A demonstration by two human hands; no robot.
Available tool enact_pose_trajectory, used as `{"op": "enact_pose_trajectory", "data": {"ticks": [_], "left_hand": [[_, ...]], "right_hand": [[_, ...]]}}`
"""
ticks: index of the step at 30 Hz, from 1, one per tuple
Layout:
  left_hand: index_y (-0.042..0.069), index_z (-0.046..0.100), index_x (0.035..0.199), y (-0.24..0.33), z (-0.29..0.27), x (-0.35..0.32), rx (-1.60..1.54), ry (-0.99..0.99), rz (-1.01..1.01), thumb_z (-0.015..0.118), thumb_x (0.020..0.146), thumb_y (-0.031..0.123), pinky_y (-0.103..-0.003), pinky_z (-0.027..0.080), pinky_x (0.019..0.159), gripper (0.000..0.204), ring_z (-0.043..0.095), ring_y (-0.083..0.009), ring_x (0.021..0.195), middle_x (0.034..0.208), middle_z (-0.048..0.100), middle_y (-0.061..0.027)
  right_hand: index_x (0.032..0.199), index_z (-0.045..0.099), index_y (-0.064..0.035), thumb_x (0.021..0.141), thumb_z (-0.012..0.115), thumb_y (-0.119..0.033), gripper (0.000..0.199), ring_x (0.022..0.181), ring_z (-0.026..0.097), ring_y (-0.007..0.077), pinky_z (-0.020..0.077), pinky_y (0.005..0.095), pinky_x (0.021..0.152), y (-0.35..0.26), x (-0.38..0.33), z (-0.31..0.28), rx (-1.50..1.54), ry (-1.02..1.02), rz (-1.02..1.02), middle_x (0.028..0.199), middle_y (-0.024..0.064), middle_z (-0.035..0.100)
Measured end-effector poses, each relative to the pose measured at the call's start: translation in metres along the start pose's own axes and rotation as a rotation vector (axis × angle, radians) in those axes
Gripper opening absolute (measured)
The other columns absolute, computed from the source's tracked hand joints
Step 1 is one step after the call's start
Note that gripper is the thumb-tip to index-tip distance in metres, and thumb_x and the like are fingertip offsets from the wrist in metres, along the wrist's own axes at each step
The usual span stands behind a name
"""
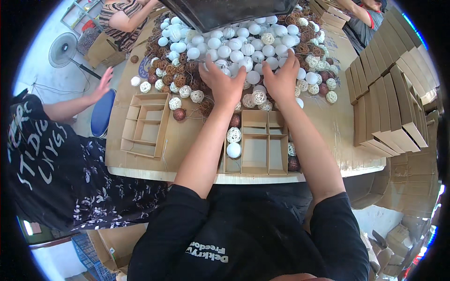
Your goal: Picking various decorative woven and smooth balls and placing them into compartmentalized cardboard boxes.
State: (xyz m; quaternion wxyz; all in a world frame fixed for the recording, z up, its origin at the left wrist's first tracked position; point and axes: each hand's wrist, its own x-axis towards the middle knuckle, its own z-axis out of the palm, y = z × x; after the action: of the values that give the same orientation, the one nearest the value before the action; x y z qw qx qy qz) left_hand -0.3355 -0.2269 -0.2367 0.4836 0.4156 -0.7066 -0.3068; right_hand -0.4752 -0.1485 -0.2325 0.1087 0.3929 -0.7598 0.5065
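Both arms reach forward over a pile of decorative balls on the table. My left hand (225,84) has its fingers spread over smooth white balls (224,51). Opposite it, my right hand (283,80) is also spread, its fingertips at the same balls. Between the two lie more white balls and a few cream wicker balls (258,97). Close to me, between my forearms, sits a divided cardboard box (255,154). Its left column holds a dark brown ball (235,120), a cream wicker ball (233,135) and a smooth white ball (233,150).
A dark bin (229,13) hangs over the pile's far side. Another divided box (149,131) lies left, beside a co-worker's hand (102,85). Stacked cardboard boxes (382,107) stand right. Brown wicker balls (179,79) edge the pile. Two more people are at the far side.
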Motion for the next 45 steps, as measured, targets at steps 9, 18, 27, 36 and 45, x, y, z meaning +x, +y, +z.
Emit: {"op": "enact_pose_trajectory", "data": {"ticks": [9,18,27,36,45], "left_hand": [[-0.003,0.011,0.162,-0.001,0.001,0.002,0.003,0.017,0.038,0.089,0.080,0.032,-0.063,0.021,0.124,0.118,0.016,-0.0564,0.151,0.160,0.013,-0.0428],[-0.001,0.007,0.165,-0.001,-0.050,0.031,0.318,0.347,-0.005,0.089,0.071,0.068,-0.074,0.013,0.119,0.142,0.011,-0.0608,0.151,0.159,0.007,-0.0464],[0.004,0.022,0.165,-0.056,-0.086,0.050,0.358,0.283,0.033,0.094,0.064,0.064,-0.065,0.018,0.122,0.137,0.029,-0.0495,0.149,0.158,0.035,-0.0318],[0.007,0.016,0.167,-0.042,-0.066,0.024,0.058,0.181,0.264,0.082,0.081,0.048,-0.064,0.012,0.124,0.116,0.022,-0.0529,0.152,0.162,0.021,-0.0367],[0.017,0.017,0.168,-0.004,-0.032,0.001,0.188,0.079,0.262,0.076,0.082,0.072,-0.077,0.014,0.117,0.118,0.013,-0.0623,0.152,0.163,0.017,-0.0437]], "right_hand": [[0.153,0.031,0.0108,0.084,0.080,-0.025,0.092,0.139,0.041,0.0539,0.0352,0.0560,0.119,-0.003,0.002,-0.001,0.012,0.024,-0.011,0.151,0.0394,0.036],[0.153,0.030,0.0101,0.085,0.079,-0.026,0.092,0.140,0.040,0.0541,0.0342,0.0559,0.120,-0.003,-0.002,-0.004,0.046,0.016,-0.016,0.151,0.0395,0.035],[0.155,0.030,0.0099,0.091,0.077,-0.028,0.089,0.141,0.040,0.0505,0.0345,0.0519,0.121,-0.004,-0.005,-0.006,0.039,0.030,-0.045,0.152,0.0362,0.036],[0.162,0.010,0.0083,0.076,0.086,-0.068,0.138,0.151,0.022,0.0591,0.0246,0.0620,0.123,-0.027,-0.012,-0.012,-0.061,0.021,-0.189,0.162,0.0434,0.013],[0.165,0.010,0.0000,0.073,0.087,-0.065,0.136,0.150,0.019,0.0615,0.0258,0.0695,0.119,-0.034,-0.021,-0.005,-0.176,-0.050,-0.224,0.162,0.0422,0.014]]}}
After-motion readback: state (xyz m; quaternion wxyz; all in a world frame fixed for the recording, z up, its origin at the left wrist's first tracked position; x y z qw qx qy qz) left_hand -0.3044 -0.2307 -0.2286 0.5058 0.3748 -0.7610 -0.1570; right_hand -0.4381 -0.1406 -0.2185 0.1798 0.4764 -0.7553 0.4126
